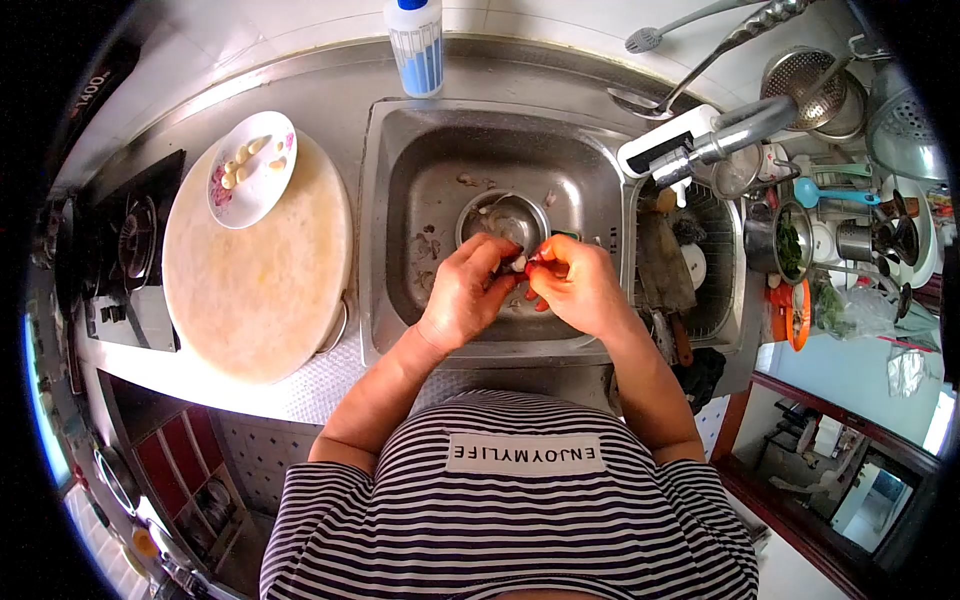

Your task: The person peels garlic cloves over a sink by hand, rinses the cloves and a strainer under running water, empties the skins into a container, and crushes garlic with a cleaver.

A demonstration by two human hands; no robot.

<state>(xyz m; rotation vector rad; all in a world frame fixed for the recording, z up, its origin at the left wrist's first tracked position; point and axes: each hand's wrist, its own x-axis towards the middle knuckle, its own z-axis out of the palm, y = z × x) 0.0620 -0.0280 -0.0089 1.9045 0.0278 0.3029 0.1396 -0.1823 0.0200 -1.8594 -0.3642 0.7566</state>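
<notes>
Both hands meet above the steel sink [400, 200], over a small metal bowl [508, 205]. My left hand [470, 290] is closed, its fingertips pinching a small whitish piece, which looks like a garlic clove [519, 264]. From the other side, my right hand [575, 285] pinches the same piece with thumb and forefinger. Bits of peel [428, 242] lie on the sink floor. At the left, a flowered plate [255, 195] with several pale peeled cloves [241, 154] rests on a round cutting board [260, 300].
A white and blue bottle [416, 50] stands behind the sink. The faucet [720, 150] reaches in from the right, above a drying rack [715, 300] holding a cleaver [665, 260]. A stove [135, 250] is at far left; a pot with greens [790, 243] is at right.
</notes>
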